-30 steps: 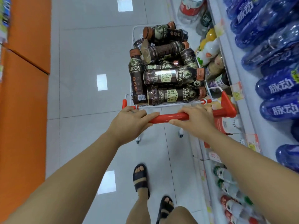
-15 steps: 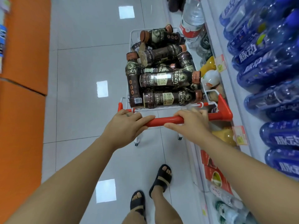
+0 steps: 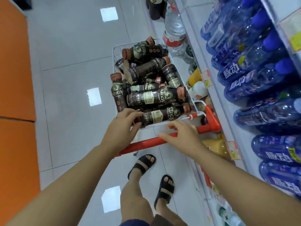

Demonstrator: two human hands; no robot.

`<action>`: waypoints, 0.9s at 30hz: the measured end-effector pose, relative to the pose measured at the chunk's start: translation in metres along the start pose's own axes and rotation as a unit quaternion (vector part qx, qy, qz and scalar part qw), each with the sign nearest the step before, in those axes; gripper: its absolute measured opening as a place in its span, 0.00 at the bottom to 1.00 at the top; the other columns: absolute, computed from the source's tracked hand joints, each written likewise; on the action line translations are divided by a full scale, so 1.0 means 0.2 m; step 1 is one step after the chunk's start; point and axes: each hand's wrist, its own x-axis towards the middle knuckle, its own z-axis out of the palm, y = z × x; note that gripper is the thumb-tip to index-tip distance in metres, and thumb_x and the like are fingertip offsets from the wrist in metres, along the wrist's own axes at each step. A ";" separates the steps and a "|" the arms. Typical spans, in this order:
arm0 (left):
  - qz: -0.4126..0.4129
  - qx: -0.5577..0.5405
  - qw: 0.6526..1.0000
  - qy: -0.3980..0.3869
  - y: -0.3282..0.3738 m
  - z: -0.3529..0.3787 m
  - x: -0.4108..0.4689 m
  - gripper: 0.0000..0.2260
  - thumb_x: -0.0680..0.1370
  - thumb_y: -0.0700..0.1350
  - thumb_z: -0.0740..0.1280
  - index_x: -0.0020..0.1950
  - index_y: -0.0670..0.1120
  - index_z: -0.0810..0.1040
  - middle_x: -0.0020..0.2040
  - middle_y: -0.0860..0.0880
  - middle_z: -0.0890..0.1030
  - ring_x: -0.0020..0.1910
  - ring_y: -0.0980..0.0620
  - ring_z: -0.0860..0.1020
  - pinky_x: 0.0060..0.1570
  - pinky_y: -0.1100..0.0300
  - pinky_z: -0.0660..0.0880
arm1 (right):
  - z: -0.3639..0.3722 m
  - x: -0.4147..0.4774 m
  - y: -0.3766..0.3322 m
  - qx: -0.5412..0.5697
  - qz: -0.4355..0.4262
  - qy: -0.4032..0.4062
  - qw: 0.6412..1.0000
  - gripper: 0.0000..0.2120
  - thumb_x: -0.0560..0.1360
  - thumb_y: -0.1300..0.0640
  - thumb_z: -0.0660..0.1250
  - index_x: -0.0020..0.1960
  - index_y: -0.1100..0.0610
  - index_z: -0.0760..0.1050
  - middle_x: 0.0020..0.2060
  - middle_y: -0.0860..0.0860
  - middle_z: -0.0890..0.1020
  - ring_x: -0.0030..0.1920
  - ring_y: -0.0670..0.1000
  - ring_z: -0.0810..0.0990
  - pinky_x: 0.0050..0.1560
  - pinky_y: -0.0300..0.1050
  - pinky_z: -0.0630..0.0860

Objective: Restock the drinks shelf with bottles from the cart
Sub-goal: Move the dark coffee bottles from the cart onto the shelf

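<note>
Wire cart — coffee bottles heaped | left hand grips nearest bottle | right hand spread

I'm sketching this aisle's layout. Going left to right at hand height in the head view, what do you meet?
Orange panel → left hand gripping a coffee bottle → right hand → red handle bracket → blue bottles
</note>
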 end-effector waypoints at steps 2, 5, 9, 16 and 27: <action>0.029 0.015 0.999 0.022 0.04 -0.07 0.17 0.19 0.78 0.47 0.64 0.69 0.49 0.69 0.66 0.48 0.70 0.64 0.47 0.69 0.62 0.51 0.68 | -0.06 0.04 -0.02 0.121 0.058 0.057 0.989 0.22 0.71 0.44 0.69 0.60 0.53 0.73 0.58 0.50 0.75 0.58 0.50 0.73 0.60 0.45 0.70; 0.070 0.064 0.995 -0.020 0.09 -0.13 0.42 0.25 0.77 0.50 0.65 0.73 0.50 0.64 0.70 0.47 0.67 0.69 0.45 0.65 0.66 0.49 0.64 | -0.16 0.12 -0.04 0.160 0.124 0.136 0.970 0.21 0.73 0.52 0.69 0.63 0.56 0.71 0.62 0.54 0.72 0.49 0.47 0.73 0.53 0.40 0.69; 0.102 0.122 0.978 -0.134 0.10 -0.09 0.61 0.31 0.75 0.55 0.67 0.74 0.50 0.59 0.71 0.47 0.66 0.68 0.43 0.66 0.64 0.48 0.67 | -0.20 0.23 -0.02 0.212 0.243 0.110 0.940 0.29 0.74 0.52 0.69 0.70 0.60 0.63 0.64 0.55 0.72 0.61 0.54 0.73 0.52 0.37 0.62; 0.121 0.081 0.984 -0.106 0.07 -0.01 0.60 0.33 0.74 0.52 0.69 0.75 0.48 0.59 0.70 0.49 0.68 0.66 0.45 0.66 0.64 0.51 0.65 | -0.16 0.38 -0.02 0.280 0.303 -0.009 0.911 0.32 0.71 0.50 0.72 0.67 0.60 0.62 0.52 0.54 0.76 0.44 0.52 0.79 0.37 0.42 0.78; 0.085 -0.057 0.994 -0.032 0.04 -0.05 0.46 0.28 0.72 0.49 0.72 0.70 0.52 0.66 0.65 0.53 0.72 0.64 0.52 0.68 0.65 0.54 0.66 | -0.14 0.32 0.01 0.222 0.259 0.071 0.937 0.32 0.65 0.44 0.75 0.62 0.56 0.70 0.52 0.48 0.77 0.50 0.49 0.75 0.49 0.43 0.72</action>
